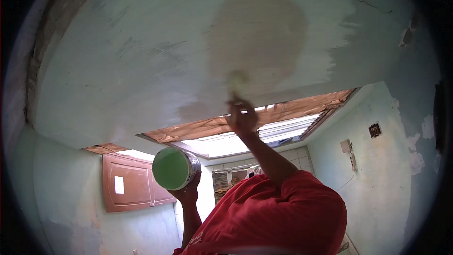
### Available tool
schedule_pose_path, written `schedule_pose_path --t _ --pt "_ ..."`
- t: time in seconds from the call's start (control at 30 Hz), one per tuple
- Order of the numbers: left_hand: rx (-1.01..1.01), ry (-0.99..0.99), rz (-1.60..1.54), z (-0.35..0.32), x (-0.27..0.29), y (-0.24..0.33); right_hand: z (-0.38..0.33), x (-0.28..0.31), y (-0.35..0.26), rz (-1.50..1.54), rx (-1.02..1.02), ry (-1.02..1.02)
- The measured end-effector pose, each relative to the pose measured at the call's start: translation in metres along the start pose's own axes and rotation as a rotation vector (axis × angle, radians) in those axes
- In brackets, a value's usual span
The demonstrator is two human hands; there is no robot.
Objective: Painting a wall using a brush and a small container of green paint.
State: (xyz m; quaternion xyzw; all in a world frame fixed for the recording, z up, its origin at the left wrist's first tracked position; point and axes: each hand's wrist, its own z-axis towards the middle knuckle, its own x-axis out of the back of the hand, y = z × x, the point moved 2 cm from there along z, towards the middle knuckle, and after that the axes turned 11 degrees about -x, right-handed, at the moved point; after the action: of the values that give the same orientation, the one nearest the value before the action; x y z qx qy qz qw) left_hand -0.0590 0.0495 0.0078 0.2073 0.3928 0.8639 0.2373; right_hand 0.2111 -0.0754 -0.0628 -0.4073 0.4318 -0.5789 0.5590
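Note:
My right hand (243, 118) is raised, its fingers closed around the handle of a paintbrush (239, 81). Motion blurs the brush, and its pale green head is at the lower edge of a grey-brown patch (264, 33) on the pale green painted surface (155, 75) overhead. In my left hand (189, 189) is a round paint bucket (171, 169), tilted so that its light green inside shows. The fingers grip it from below and the right side, partly hidden behind it. A gap separates the bucket from the overhead surface.
An opening with brown boards (198, 130) and bright corrugated sheets lies beyond my right hand. A red-brown panelled door (127, 184) stands at the left. Sockets (353, 161) with a hanging cable and a wall box (375, 130) are on the peeling right wall.

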Motion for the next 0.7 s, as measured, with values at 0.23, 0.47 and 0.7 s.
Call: schedule_pose_path --t 0.23,0.47,0.7 --pt "-0.061 -0.017 0.061 0.005 -0.008 0.002 -0.009 -0.027 -0.056 -0.169 0.377 -0.313" --pt "-0.073 -0.055 0.158 0.002 0.004 0.006 0.073 0.202 -0.035 -0.365 0.521 0.476" --pt "0.110 0.102 -0.034 0.006 0.003 0.015 0.080 0.170 -0.003 -0.579 0.534 0.765"
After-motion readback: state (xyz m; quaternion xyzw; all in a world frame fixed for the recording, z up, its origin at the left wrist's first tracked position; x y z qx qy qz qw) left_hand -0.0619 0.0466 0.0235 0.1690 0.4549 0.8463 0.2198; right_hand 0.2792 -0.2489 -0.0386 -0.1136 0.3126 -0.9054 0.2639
